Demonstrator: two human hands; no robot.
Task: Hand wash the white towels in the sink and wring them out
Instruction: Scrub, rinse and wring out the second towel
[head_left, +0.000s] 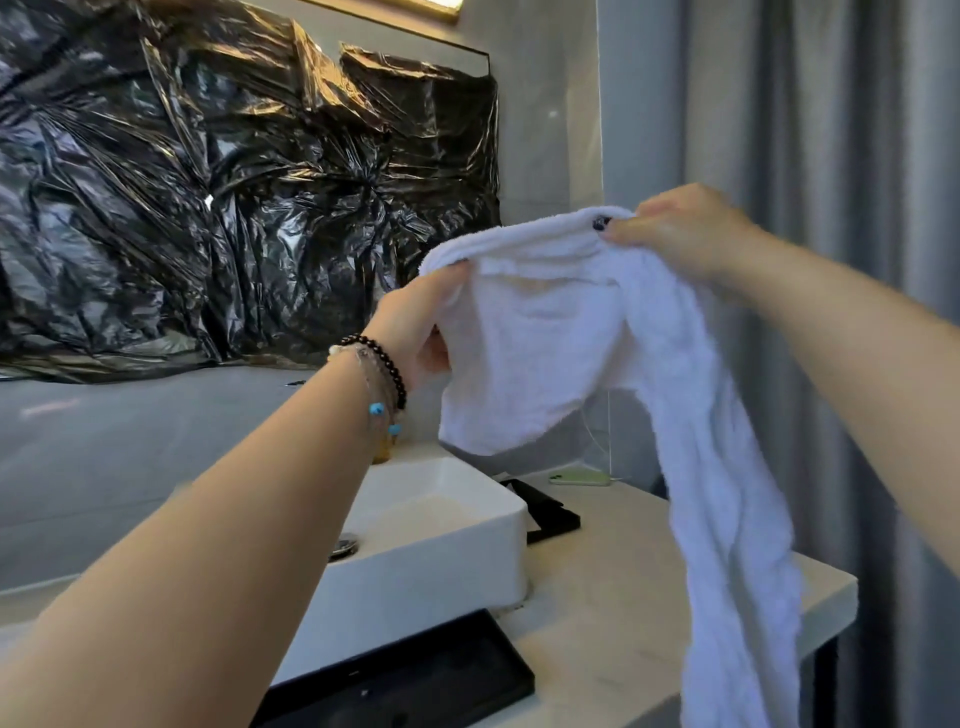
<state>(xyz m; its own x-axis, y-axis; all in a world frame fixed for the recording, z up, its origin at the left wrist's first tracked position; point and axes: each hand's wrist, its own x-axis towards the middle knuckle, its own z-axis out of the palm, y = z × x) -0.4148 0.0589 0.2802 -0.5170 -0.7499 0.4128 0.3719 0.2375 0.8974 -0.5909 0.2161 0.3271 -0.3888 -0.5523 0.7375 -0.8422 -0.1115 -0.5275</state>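
Black plastic sheet (223, 197) covers the wall behind the sink (431, 540), maybe to hide a mirror, though that is only a guess. The sink is a white box on the pale desk (613, 613), and a black tray (415, 675) sits in front of it.

The left hand (415, 327) pinches one end of the white towel (561, 332) above the sink. Beads hang on that wrist.

The right hand (685, 234) pinches the top edge of the towel, up and to the right of the sink. The two hands hold it up in the air, probably to open it before washing. Its long end hangs down past the right side of the sink.

A green phone (579, 477) lies behind the sink. No words can be read anywhere.
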